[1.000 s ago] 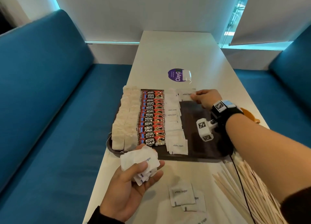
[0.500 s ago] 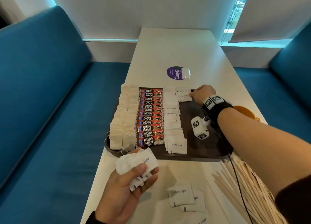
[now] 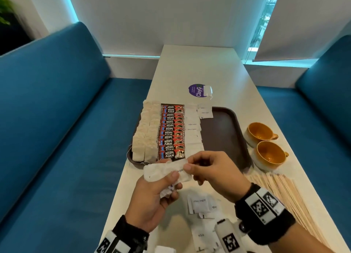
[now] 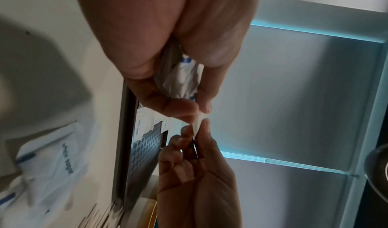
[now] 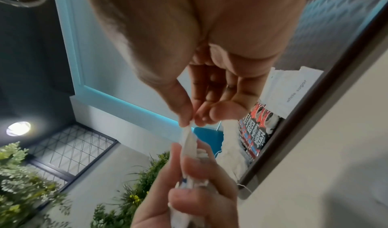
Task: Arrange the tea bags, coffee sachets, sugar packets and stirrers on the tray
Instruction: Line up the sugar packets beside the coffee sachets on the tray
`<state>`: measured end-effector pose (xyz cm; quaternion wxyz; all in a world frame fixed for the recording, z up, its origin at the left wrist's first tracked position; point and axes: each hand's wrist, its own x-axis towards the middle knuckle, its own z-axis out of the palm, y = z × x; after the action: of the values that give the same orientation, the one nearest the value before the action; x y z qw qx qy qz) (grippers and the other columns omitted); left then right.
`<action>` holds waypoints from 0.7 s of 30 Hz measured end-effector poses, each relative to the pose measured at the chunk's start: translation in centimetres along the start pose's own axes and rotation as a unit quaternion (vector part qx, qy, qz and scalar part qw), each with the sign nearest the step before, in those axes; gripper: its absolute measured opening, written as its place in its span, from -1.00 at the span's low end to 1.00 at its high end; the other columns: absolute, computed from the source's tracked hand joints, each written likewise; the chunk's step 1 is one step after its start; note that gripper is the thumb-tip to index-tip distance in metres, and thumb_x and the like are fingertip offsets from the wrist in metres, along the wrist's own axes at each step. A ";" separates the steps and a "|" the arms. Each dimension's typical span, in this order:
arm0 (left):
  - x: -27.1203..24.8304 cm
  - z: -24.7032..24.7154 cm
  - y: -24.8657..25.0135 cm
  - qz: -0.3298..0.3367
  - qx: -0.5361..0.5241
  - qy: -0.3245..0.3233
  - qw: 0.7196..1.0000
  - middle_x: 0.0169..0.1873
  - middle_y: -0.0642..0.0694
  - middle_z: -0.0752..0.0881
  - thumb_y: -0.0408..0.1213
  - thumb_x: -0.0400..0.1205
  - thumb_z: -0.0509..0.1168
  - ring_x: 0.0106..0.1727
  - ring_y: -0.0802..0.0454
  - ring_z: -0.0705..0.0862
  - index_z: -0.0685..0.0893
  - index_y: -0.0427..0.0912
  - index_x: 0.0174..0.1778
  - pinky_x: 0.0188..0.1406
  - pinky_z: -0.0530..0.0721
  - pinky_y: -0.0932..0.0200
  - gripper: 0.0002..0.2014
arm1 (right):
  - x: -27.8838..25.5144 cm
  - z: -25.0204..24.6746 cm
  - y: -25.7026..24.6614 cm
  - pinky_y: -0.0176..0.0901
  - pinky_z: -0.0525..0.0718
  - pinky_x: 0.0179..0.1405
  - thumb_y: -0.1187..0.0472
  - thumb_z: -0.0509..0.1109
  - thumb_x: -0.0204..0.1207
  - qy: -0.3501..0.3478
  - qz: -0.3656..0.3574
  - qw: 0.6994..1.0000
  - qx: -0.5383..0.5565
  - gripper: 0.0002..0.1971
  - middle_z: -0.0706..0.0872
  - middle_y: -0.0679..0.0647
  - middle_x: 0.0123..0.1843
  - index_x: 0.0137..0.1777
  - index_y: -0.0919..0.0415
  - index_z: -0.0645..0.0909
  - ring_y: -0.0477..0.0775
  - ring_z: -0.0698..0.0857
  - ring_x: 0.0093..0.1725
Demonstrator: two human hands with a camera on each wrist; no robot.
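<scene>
Sugar step: left hand clutches a sugar-packet bundle just before the tray; right hand pinches its top packet, next to join the tray's sugar column.

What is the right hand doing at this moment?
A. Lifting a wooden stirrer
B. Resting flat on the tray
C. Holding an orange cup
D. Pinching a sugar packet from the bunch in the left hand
D: the right hand pinches the edge of a sugar packet from the bunch that the left hand grips, in front of the tray.
</scene>
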<state>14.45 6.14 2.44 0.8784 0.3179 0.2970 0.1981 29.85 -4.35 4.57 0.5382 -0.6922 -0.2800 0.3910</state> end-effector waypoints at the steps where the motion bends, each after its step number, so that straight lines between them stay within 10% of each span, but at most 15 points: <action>1: -0.1 0.1 0.0 -0.004 -0.005 0.004 1.000 -0.06 -0.30 0.76 -0.42 0.52 0.48 -0.29 -0.07 0.67 0.65 -0.27 0.38 -0.50 0.62 0.20 -0.53 | 0.0 -0.3 -0.1 -0.16 0.65 -0.36 0.30 0.64 0.48 -0.001 -0.001 1.000 -0.003 -0.87 0.77 0.18 -0.29 -0.07 0.37 0.81 0.03 0.63 -0.38; 13: 2.5 -1.6 0.1 -0.052 -0.083 0.027 0.995 -0.16 -0.47 0.80 -0.47 0.44 0.30 -0.23 -0.33 0.76 0.69 -0.33 0.24 -0.42 0.82 0.00 -0.59 | 16.9 -11.3 1.0 -0.15 0.82 -0.33 0.32 0.59 0.54 0.275 0.021 0.961 0.007 -0.95 0.85 0.28 -0.05 -0.08 0.25 0.76 0.07 0.77 -0.40; 21: 4.2 -2.5 0.3 -0.091 -0.121 0.022 0.988 -0.10 -0.55 0.80 -0.54 0.14 0.47 -0.30 -0.45 0.78 0.72 -0.31 0.23 -0.47 0.80 -0.17 -0.36 | 24.4 -14.1 4.9 -0.04 0.84 -0.07 0.10 0.68 0.45 0.286 0.093 0.939 -0.165 -0.89 0.84 0.07 -0.25 -0.13 0.11 0.85 0.04 0.75 -0.28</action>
<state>15.89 9.72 -0.58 0.9180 0.1768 0.3174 0.1588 54.72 6.64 -4.33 0.4354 -0.8767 -0.1088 0.1729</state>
